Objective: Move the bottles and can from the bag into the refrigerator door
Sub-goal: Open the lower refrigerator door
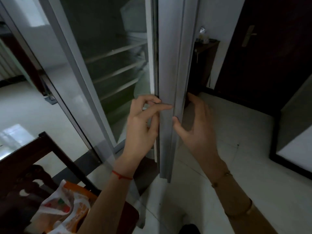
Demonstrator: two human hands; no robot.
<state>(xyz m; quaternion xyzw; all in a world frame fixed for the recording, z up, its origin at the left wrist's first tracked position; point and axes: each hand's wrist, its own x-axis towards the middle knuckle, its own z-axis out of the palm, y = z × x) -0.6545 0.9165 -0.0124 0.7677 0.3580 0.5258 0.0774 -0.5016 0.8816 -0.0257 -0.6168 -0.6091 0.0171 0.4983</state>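
The refrigerator door (170,68) stands partly open and I see it edge-on in the middle of the view. My left hand (143,122) is at its inner edge, index finger laid across the grey edge and the other fingers hooked into the gap by the seal. My right hand (194,122) holds the outer side, thumb on the edge and fingers curved behind the door. A white and orange plastic bag (67,208) lies on a dark wooden chair (33,166) at the lower left. Its contents are hidden; no bottles or can show.
Inside the refrigerator (114,61) are several pale wire shelves. A grey frame post (74,68) slants down to the left of it. A dark wooden door (270,48) with a handle is at the right, with a dark-framed cabinet (297,132) in front of it. The floor is pale tile (236,166).
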